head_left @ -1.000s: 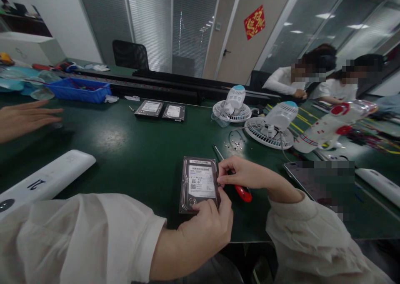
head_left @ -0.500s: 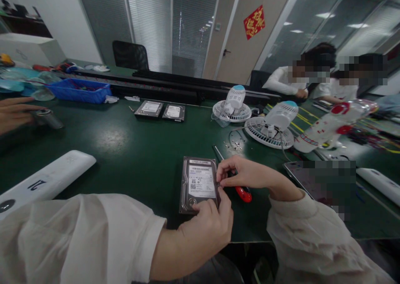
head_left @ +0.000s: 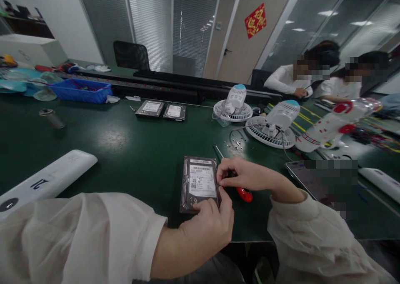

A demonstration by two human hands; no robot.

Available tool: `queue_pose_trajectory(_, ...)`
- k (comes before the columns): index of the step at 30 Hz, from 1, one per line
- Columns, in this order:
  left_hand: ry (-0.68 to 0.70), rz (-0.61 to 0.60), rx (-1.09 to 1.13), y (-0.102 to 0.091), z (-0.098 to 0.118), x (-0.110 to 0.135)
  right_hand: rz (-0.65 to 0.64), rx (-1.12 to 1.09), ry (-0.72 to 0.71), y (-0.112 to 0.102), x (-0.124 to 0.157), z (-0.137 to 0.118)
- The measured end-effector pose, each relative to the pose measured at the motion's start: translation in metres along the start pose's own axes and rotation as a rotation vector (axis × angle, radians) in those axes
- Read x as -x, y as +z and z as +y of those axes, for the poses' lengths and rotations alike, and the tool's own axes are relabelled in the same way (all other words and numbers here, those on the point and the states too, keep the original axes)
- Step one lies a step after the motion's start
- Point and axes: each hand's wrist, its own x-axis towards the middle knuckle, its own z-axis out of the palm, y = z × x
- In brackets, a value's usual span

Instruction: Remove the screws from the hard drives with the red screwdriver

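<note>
A hard drive [head_left: 202,180] lies label side up on the green table in front of me. My left hand [head_left: 212,219] grips its lower right corner, with the thumb on top and the index finger along the right edge. At that same edge my right hand [head_left: 233,173] has thumb and fingertips pinched together; whatever they hold is too small to make out. Partly under my right hand lies a screwdriver [head_left: 245,194] with a red and black handle, its metal shaft pointing away from me. Several small screws [head_left: 238,144] are scattered beyond it.
Two more hard drives [head_left: 174,112] lie further back. Two white fans [head_left: 271,130] and a clear bottle [head_left: 325,130] stand to the right, near a dark tablet-like slab [head_left: 309,180]. Leftward are a white device [head_left: 53,175], a metal cylinder [head_left: 52,118] and a blue bin [head_left: 81,90]. Two people sit back right.
Another person's hand at the far left has let go of the metal cylinder and left the view. My own hands have barely moved at the drive's edge.
</note>
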Motion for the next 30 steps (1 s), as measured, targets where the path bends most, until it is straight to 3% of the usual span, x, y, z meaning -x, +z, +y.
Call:
queue_pose_trajectory(13,0.005,0.0,-0.002,0.0006,-0.0014,-0.0015,0.025,0.118,-0.008,0.0059,0.0009,-0.005)
queue_pose_trajectory(30,-0.008,0.023,-0.005,0.0019,0.0002,0.0002,0.06,0.029,0.046,0.01,-0.0014,-0.0062)
